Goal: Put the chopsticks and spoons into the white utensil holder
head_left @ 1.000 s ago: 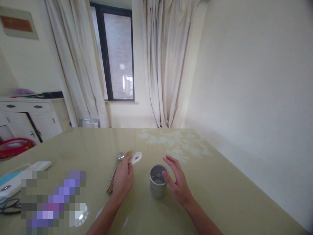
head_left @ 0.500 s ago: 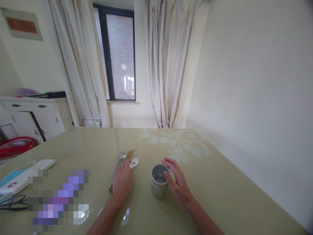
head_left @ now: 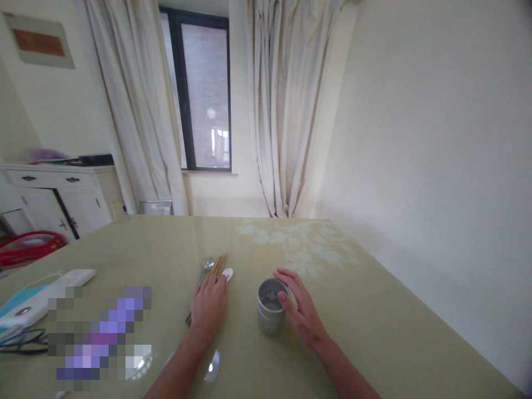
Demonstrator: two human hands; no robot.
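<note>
My left hand (head_left: 210,305) lies over a bundle of wooden chopsticks (head_left: 218,266), its fingers curled down onto it. At the bundle's left is a metal spoon (head_left: 206,264), bowl pointing away from me. The pale bowl of a white spoon (head_left: 228,274) peeks out by my fingertips; its handle is hidden under the hand. A grey cylindrical holder (head_left: 271,321) with small holes in its base stands upright, its mouth facing up. My right hand (head_left: 301,307) is open at the holder's right side, fingers apart and thumb over the rim; whether it touches, I cannot tell.
At the left of the glossy table (head_left: 366,343) lie a white device (head_left: 54,291), a blue mask-like item (head_left: 19,305), dark-framed glasses (head_left: 25,341) and a blurred-out purple object (head_left: 106,335). A wall (head_left: 449,166) runs along the table's right side.
My left fingers have shifted over the bundle, and the white spoon has drawn in closer to the chopsticks, showing less of its bowl. My right hand and the holder have barely moved.
</note>
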